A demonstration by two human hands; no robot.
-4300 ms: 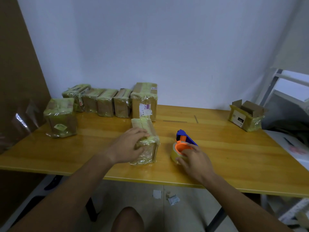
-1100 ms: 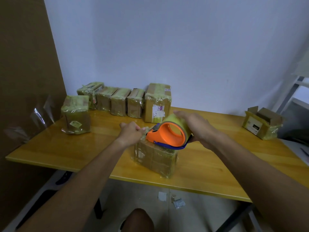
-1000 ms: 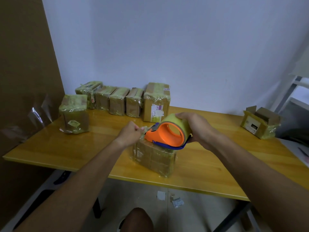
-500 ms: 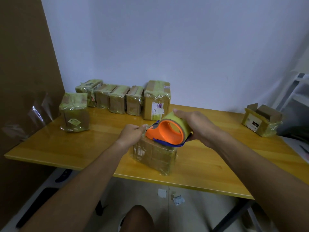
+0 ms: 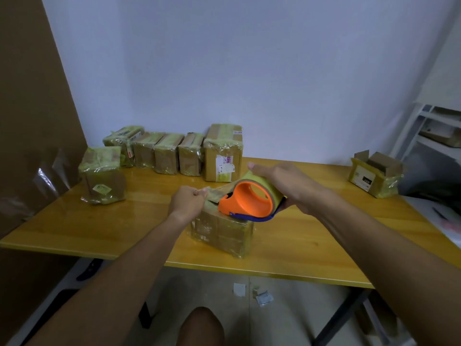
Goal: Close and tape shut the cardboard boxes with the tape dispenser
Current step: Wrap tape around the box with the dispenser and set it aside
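Note:
A tape-wrapped cardboard box (image 5: 222, 233) stands near the front edge of the yellow table (image 5: 149, 221). Just above its top, my right hand (image 5: 282, 183) grips the orange and blue tape dispenser (image 5: 249, 201) with its yellowish roll. My left hand (image 5: 187, 201) pinches the free end of the tape (image 5: 212, 192) at the box's far left top corner. A short strip of tape runs between my two hands. At the far right an open cardboard box (image 5: 375, 173) sits with its flaps up.
A row of several taped boxes (image 5: 172, 156) lines the wall at the back left, with one more taped box (image 5: 102, 174) apart at the left. A brown board leans at the left. A white shelf (image 5: 434, 131) stands at the right.
Since four seconds ago my right hand has lifted the dispenser off the table onto the box, and my left hand has taken the tape end. In the last second both hands barely moved.

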